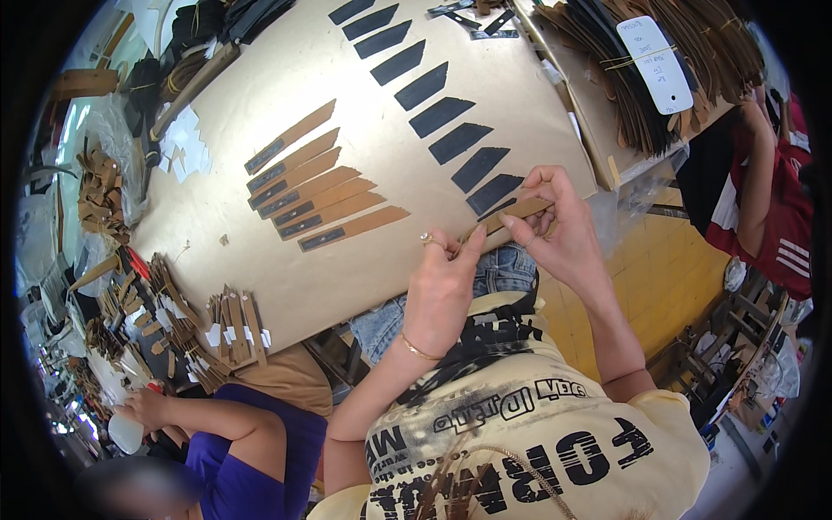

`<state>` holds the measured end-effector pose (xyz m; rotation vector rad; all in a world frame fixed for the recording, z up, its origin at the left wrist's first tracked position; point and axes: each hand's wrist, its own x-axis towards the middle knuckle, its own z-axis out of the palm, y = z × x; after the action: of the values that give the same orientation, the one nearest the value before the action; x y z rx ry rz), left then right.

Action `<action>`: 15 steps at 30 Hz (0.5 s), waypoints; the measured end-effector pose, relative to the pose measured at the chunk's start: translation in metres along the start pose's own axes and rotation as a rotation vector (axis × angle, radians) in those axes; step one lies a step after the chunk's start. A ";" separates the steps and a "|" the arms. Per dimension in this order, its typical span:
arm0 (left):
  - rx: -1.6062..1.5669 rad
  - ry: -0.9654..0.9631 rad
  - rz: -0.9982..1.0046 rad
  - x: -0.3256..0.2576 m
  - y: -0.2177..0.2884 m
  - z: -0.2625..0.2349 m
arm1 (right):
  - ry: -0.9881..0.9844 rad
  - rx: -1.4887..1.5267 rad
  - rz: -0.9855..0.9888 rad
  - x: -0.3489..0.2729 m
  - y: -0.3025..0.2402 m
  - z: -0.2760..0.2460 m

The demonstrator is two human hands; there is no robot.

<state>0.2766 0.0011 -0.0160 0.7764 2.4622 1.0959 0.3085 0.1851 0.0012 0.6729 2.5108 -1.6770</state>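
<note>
Near the table's front edge, a brown leather-like strip (527,208) is pinched between both hands. My left hand (444,282), with a ring on one finger, grips its near-left end. My right hand (559,227) holds the other end, thumb along the strip and fingers curled behind it. Just beyond them lies the nearest dark slanted piece (494,194) of a row of similar pieces running to the far edge. Left of my hands, several tan strips with dark end patches (355,227) lie fanned out. My fingers partly hide the held strip.
The paper-covered table (347,286) fills the middle. A bundle of black and brown strips with a white tag (654,65) sits at the far right. Short strips (238,325) lie at the near left, beside a person in purple (251,442). Another person in red (771,217) is at right.
</note>
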 end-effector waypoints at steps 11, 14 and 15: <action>0.159 -0.127 0.007 0.003 0.011 -0.005 | 0.139 -0.653 -0.572 -0.034 -0.009 0.021; 0.176 -0.129 0.020 0.003 0.011 -0.005 | 0.097 -0.624 -0.669 -0.031 -0.004 0.016; 0.187 -0.132 0.019 0.003 0.011 -0.005 | 0.093 -0.606 -0.688 -0.028 -0.002 0.012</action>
<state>0.2755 0.0065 -0.0050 0.8977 2.4731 0.8002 0.3306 0.1651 0.0059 -0.1967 3.2923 -0.8457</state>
